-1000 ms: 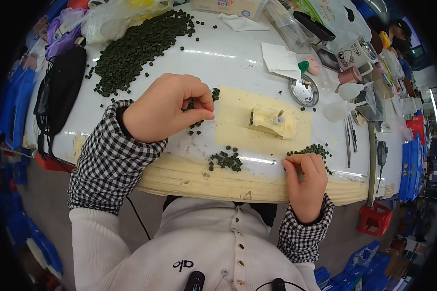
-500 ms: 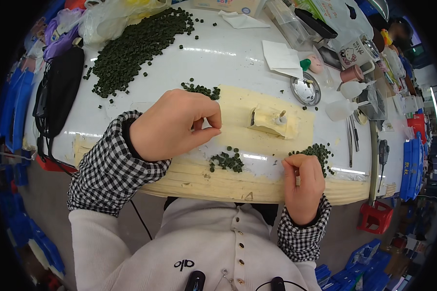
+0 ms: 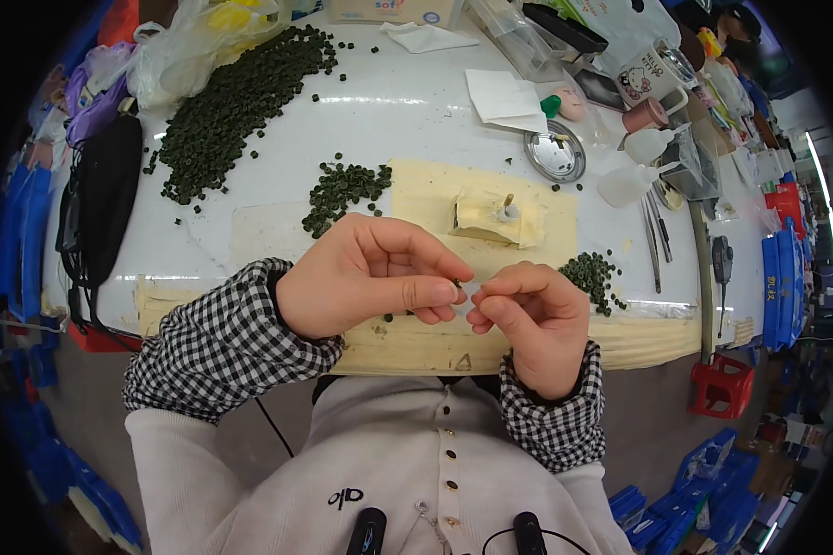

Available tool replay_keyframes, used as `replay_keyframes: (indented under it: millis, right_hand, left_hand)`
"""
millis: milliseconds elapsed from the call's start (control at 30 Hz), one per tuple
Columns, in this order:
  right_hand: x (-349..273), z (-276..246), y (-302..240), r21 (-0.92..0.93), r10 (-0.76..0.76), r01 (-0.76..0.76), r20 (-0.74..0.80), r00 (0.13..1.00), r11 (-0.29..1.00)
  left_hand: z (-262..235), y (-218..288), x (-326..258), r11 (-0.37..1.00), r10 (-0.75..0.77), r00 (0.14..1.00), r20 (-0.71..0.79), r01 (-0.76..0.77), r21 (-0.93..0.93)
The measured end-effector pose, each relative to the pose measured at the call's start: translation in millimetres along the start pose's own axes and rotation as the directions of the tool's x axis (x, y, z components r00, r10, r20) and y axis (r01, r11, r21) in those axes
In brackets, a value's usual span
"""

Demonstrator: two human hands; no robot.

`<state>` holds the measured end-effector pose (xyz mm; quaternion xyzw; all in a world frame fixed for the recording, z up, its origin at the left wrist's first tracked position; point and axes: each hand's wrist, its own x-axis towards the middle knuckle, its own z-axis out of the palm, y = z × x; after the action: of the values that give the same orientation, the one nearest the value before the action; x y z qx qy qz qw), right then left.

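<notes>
My left hand (image 3: 370,277) and my right hand (image 3: 528,314) meet fingertip to fingertip over the near edge of the white table (image 3: 407,111). Thumb and forefinger of my left hand pinch a small dark green bead (image 3: 457,283). My right hand's fingers are pinched on a thin pale strand, which is too fine to make out clearly. Behind the hands lies a yellow mat (image 3: 426,190) bearing a small pale block with a peg (image 3: 491,215). Small bead heaps sit to the left (image 3: 342,190) and right (image 3: 594,275) of the mat.
A large heap of green beads (image 3: 241,102) covers the far left of the table. A black bag (image 3: 102,203) hangs at the left edge. A round metal lid (image 3: 555,153), folded paper (image 3: 504,97), a mug (image 3: 652,69) and tweezers (image 3: 652,231) crowd the right. A red box (image 3: 722,384) stands below.
My left hand left the mat and came back toward my body with a bead. My right hand rose from the table edge to meet it.
</notes>
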<state>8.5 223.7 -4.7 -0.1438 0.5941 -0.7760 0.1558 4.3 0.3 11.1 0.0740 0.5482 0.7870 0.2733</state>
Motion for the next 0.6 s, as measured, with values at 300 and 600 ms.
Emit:
replay_keyframes:
  millis: [300,600]
  right_hand:
    - [4.0,-1.6,6.1,0.135,0.053,-0.058,0.039,0.998,0.989]
    - [6.4,-3.8,16.6,0.248,-0.053,0.044,0.033,0.998,0.968]
  left_hand:
    - [-0.1,-1.5,-0.6,0.998,0.042,0.999,-0.02,-0.043,-0.041]
    - [-1.4,-5.1,0.2,0.998,0.042,0.998,-0.049,-0.044,-0.038]
